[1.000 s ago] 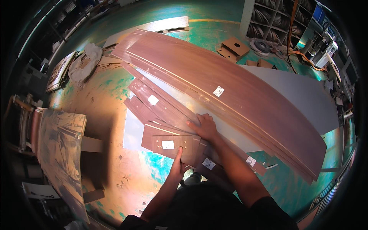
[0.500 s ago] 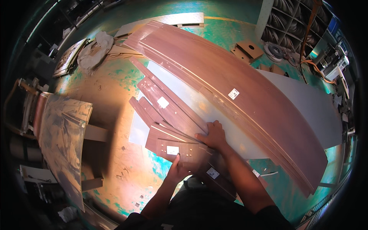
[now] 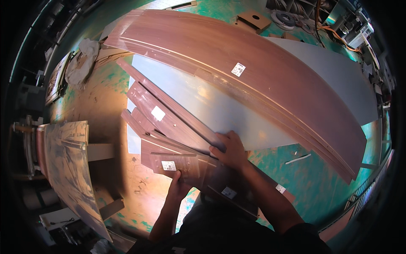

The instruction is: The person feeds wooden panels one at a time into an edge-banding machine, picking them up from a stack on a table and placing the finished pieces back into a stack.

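Note:
My left hand [image 3: 179, 186] grips the near lower edge of a stack of brown wood-grain pieces [image 3: 169, 148], thumb on top beside a white label. My right hand [image 3: 228, 150] is closed on a long narrow brown strip [image 3: 186, 129] of the same bundle, which slants up to the left. Beyond them a large curved brown panel stack [image 3: 270, 84] with a label lies on a pale grey sheet [image 3: 232, 127]. The fingers under the bundle are partly hidden.
At left stands a smeared board [image 3: 67, 161] on supports, with a white plastic bag [image 3: 82, 63] farther back. A cardboard box [image 3: 253, 20], coils [image 3: 282, 19] and a machine [image 3: 357, 36] are at the back right. A thin white strip [image 3: 298, 158] lies on the green floor [image 3: 317, 169].
The bundle in my hands has shifted left relative to the curved panels, showing more grey sheet between them. More green floor shows at right below the sheet, and the view has shifted.

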`<state>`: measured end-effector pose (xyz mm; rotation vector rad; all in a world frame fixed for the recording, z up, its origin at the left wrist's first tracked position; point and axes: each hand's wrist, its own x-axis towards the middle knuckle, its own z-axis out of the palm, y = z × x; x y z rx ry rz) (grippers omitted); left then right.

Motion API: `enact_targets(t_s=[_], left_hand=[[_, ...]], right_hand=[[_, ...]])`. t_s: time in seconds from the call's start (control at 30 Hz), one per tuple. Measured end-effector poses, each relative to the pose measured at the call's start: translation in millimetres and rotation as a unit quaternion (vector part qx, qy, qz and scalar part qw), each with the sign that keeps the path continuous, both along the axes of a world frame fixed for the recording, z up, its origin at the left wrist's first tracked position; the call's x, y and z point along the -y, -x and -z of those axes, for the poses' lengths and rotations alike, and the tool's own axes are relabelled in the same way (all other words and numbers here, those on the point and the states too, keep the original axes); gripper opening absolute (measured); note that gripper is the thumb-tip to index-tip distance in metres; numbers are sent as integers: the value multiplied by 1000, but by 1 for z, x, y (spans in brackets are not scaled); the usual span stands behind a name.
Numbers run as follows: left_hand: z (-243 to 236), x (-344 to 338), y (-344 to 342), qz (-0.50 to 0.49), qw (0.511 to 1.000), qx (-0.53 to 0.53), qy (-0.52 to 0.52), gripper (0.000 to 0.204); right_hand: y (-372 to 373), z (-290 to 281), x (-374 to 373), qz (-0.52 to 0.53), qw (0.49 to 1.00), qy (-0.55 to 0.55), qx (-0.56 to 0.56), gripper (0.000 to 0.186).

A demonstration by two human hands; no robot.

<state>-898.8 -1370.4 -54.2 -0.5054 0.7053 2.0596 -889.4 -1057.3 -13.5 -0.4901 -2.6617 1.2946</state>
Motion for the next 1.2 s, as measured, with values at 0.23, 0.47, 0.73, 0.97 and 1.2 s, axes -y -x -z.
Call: enact_targets(t_s=[0.23, 0.47, 0.73, 0.97, 1.2], left_hand=[[27, 0, -20, -42, 997, -66, 11, 70], [20, 0, -27, -11, 999, -47, -6, 68], [11, -9, -51, 3, 995, -82, 65, 67], [1, 8, -104, 40, 995, -72, 57, 69], [-8, -3, -156, 71, 995, -77, -6, 68]], right_hand=[[-63, -9, 20, 189, 979, 72, -2, 61], [-83, -31, 0, 136, 983, 9, 121, 66], [-100, 25, -36, -83, 932, 294, 194, 98], [-160, 50, -31, -170, 824, 499, 206, 90], [-223, -6, -29, -129, 849, 486, 161, 80]])
